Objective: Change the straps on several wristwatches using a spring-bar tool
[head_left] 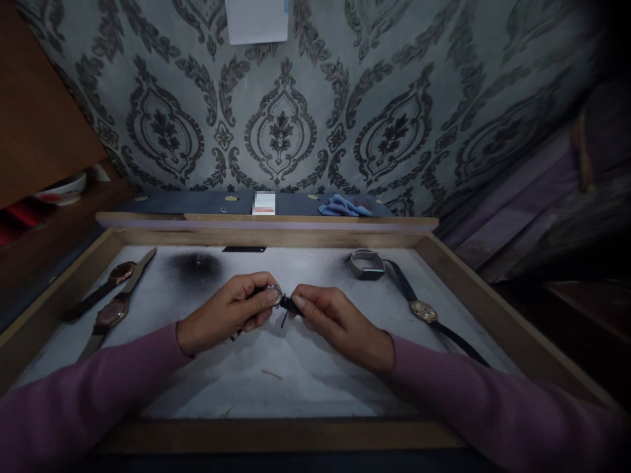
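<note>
Over the middle of the tray, my left hand (245, 303) is closed around the case of a small wristwatch (275, 293), thumb on its edge. My right hand (338, 320) pinches the watch's black strap (290, 305) close to where it meets the case. A thin dark piece points downward under the strap; I cannot make out whether it is part of it. Fingers cover much of the watch, and a bit of it shows below my left palm. Both hands are just above the white surface (315, 394).
The wooden tray rim (296, 435) surrounds the work surface. Leftward lie two watches, one brown-strapped (121, 272) and one broader (112, 311). Rightward are a grey-banded watch (366, 265) and a gold-faced watch (424, 311). A black strip (244, 249) and blue cloth (344, 206) are farther back.
</note>
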`<act>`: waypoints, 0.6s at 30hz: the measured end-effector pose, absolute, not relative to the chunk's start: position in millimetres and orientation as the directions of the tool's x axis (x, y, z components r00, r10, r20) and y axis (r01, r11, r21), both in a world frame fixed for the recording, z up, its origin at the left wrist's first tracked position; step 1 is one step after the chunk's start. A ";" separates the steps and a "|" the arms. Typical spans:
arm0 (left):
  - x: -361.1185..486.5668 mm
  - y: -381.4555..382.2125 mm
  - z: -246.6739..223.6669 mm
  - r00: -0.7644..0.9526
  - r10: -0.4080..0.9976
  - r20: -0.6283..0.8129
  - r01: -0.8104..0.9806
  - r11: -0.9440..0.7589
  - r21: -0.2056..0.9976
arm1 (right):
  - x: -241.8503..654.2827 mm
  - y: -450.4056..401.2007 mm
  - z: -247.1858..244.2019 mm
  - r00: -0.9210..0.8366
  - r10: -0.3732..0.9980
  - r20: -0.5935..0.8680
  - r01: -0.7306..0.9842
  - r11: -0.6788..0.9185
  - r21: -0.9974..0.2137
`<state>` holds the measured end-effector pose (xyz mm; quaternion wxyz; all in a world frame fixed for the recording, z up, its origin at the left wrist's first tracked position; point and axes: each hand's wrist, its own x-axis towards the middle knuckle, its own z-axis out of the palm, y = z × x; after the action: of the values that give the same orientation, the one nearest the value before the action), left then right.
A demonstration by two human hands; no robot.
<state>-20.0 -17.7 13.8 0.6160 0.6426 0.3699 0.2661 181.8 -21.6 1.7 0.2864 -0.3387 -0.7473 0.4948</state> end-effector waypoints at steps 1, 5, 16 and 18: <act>-19.8 -17.8 14.5 0.584 0.804 -0.111 0.155 0.023 0.988 | 181.9 -21.9 1.4 -0.606 0.791 0.083 0.218 0.266 -0.939; -18.5 -17.8 17.9 0.582 0.810 -0.072 0.165 -0.031 0.986 | 181.5 -22.7 0.2 -0.600 0.796 0.078 0.200 0.244 -0.949; -20.0 -20.8 21.3 0.598 0.793 -0.117 0.237 -0.034 0.971 | 184.3 -21.1 1.6 -0.645 0.736 0.204 0.337 0.514 -0.788; -20.0 -21.0 21.4 0.606 0.783 -0.139 0.227 -0.002 0.974 | 185.7 -21.7 2.5 -0.667 0.710 0.227 0.370 0.580 -0.725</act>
<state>-20.0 -21.0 21.4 0.5968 0.6685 0.3778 0.2330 185.7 -21.7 2.5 0.2567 -0.3172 -0.8510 0.3305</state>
